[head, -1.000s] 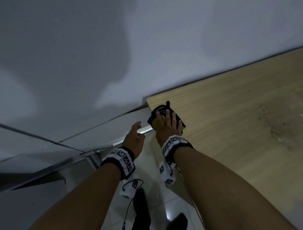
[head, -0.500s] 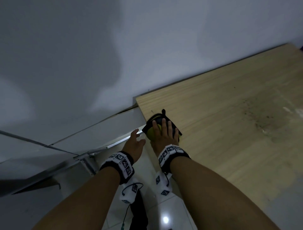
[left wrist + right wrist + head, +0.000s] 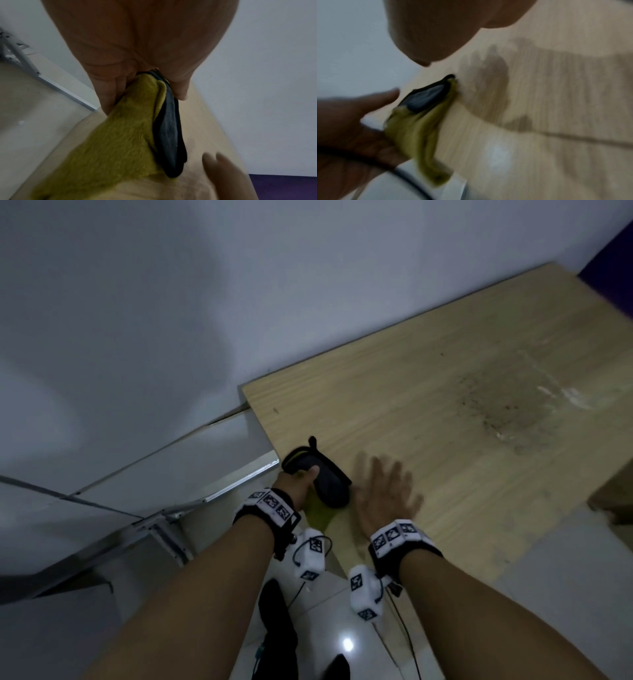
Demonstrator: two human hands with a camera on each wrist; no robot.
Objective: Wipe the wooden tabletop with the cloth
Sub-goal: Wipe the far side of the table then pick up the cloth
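A cloth (image 3: pixel 330 486), dark grey on one face and yellow-green on the other, lies folded at the left edge of the wooden tabletop (image 3: pixel 445 433). My left hand (image 3: pixel 301 479) grips it from the edge side, thumb on the dark top. The left wrist view shows the cloth (image 3: pixel 111 142) pinched between thumb and fingers (image 3: pixel 109 94). My right hand (image 3: pixel 387 487) is open and blurred, fingers spread just right of the cloth, holding nothing. In the right wrist view the cloth (image 3: pixel 419 121) hangs partly over the table's edge. A brownish dirty patch (image 3: pixel 507 405) marks the tabletop farther right.
A white wall runs along the table's far side. A metal frame (image 3: pixel 164 525) stands left of the table over a pale tiled floor (image 3: pixel 325 594). A purple surface (image 3: pixel 613 268) shows at the top right and a brown box-like edge (image 3: pixel 613 501) at the right.
My right hand has come off the cloth and moved to the right over the wood. My left hand, open beside the table before, now grips the cloth at the edge.
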